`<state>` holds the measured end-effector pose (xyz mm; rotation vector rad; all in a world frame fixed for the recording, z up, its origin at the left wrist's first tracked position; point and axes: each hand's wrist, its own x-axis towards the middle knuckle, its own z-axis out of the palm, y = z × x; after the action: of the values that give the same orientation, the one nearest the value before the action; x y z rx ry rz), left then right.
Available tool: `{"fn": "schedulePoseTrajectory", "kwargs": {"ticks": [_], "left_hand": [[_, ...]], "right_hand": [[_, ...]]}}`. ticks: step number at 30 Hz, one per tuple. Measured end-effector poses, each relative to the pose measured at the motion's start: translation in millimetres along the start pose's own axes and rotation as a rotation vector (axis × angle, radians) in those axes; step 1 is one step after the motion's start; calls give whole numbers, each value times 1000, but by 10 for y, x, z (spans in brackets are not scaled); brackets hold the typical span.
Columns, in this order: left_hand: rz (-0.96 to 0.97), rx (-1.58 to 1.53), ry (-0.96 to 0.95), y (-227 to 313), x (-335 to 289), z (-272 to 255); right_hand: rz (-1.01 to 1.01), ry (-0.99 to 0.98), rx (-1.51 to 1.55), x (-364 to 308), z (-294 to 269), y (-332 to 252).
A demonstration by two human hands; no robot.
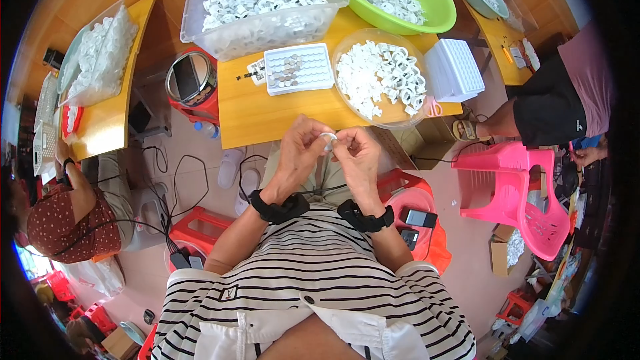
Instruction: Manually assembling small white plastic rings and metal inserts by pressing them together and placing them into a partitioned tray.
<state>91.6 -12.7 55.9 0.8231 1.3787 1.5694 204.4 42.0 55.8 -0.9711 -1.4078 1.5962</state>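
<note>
Over the table's front edge, my left hand (302, 150) and my right hand (358, 158) meet, fingertips pinching a small white ring-shaped plastic part (328, 138) between them. Just beyond, on the yellow table (250, 117), a white tray (270, 87) holds small round silver pieces like button batteries. To its right is a round clear tray (389, 123), with white plastic pieces (357, 70) on its left and white ring-shaped parts with dark windows (405, 83) on its right. Both wrists wear black bands.
A clear bin (267, 39) and a green basin (437, 17) heaped with white parts stand at the back. Stacked white trays (455, 70) and pink scissors (434, 107) lie right. A pink chair (493, 180) and another person (557, 93) are right; a seated person (63, 227) is left.
</note>
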Motion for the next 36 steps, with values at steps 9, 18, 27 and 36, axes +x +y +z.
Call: {"fn": "schedulePoseTrajectory", "kwargs": {"ticks": [9,18,27,36], "left_hand": [[-214,-294,-68,88,4,-88],[70,-26,-36,-15,8,-40],[191,141,21,-94,-3,-8],[183,203,22,-62,-43,9]], "right_hand": [[76,-36,218,49,-68,5],[-254,22,-353,10,41,-206],[-392,61,-561,20,46,-81],[-471,83,-659,4,57,-78]]}}
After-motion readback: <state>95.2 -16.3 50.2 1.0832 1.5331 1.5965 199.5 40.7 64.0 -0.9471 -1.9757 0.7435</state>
